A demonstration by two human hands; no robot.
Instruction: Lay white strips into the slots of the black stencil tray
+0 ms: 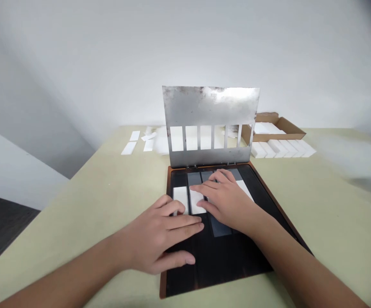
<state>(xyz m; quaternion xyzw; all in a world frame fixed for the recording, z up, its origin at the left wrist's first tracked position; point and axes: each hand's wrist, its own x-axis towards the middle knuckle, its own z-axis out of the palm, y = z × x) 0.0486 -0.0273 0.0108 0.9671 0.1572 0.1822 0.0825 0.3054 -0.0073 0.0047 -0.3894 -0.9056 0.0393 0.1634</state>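
Observation:
A black board with a brown edge (236, 261) lies on the table, and a metal plate with a row of rectangular cut-outs (211, 107) stands upright, hinged at its back. White rectangular cards (180, 196) lie side by side on the board, some partly hidden by my hands. My left hand (158, 235) reaches over the board's left side, fingers stretched out beside the leftmost card. My right hand (222, 197) lies over the middle cards, fingers spread, with its index finger and thumb at a white card (197, 200). Neither hand visibly grips anything.
Behind the plate at right, a cardboard box (291, 127) holds white pieces, with a row of white card stacks (280, 149) in front. Loose white cards (129, 148) lie at the table's back left. A wall (108, 64) rises behind the pale green table (108, 188).

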